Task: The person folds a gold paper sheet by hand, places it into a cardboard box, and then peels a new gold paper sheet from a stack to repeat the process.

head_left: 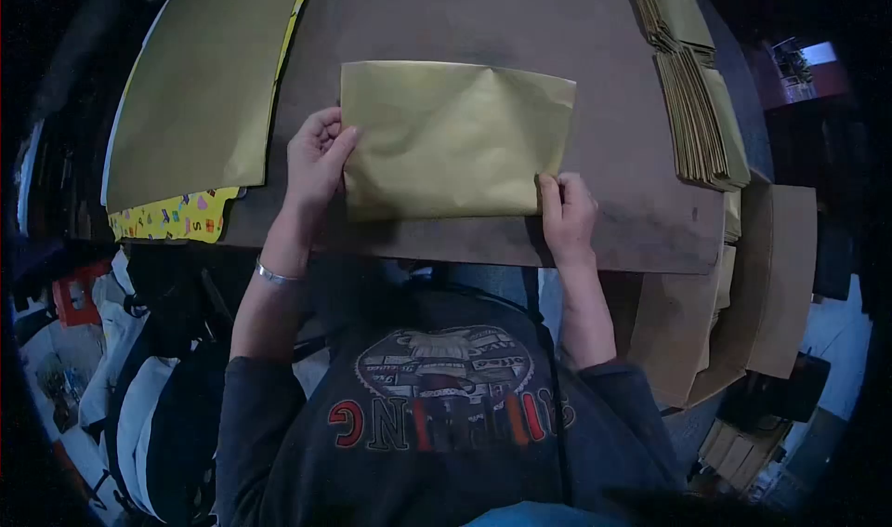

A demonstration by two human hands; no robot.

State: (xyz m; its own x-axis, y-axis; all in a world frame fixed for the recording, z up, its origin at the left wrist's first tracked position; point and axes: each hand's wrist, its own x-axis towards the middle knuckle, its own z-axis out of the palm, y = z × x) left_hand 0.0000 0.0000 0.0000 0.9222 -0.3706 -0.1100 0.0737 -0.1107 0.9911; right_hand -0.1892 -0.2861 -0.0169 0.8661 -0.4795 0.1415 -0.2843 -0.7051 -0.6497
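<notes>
both hands pinch the folded gold paper (455, 141) where it lies flat on the brown board (632, 239) — left hand (316, 160) on its left edge, right hand (567, 213) at the lower right corner. it looks light, thin and easily creased — best held by the edges.

Brown table (520, 25): gold sheet (455, 141), paper stacks (706, 109)

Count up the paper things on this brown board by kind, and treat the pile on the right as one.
folded gold paper, in the left hand and right hand: 1
large gold sheet: 1
yellow patterned sheet: 1
pile of folded gold papers: 1
total: 4
</notes>
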